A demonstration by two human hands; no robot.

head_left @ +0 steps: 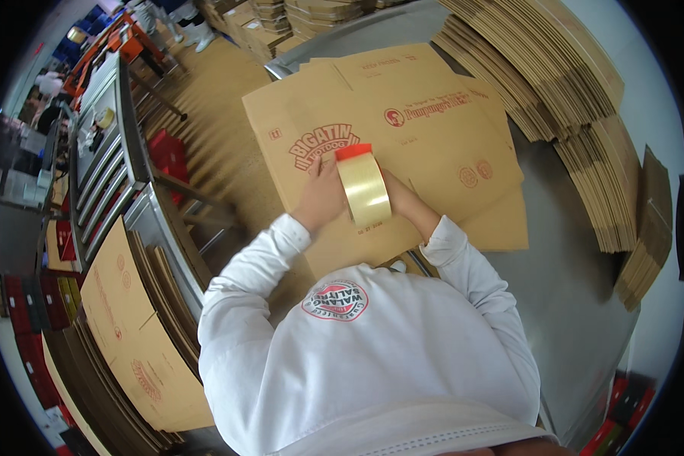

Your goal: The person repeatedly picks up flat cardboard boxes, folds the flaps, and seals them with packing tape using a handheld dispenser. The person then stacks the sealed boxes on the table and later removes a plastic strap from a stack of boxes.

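Note:
A roll of clear tape [365, 194] with a red part at its top [353, 150] is held over flat printed cardboard boxes [456, 144]. My right hand [406, 205] grips it from the right, its fingers mostly hidden behind the roll. My left hand [321, 194] is at the roll's left side, fingers extended and lying along the printed cardboard.
More flattened boxes are stacked at the right [547, 64], lower left [129, 319] and top [289, 19]. The cardboard rests on a steel table [562, 296]. A roller conveyor [106, 182] runs along the left. People's legs [197, 26] show at the top left.

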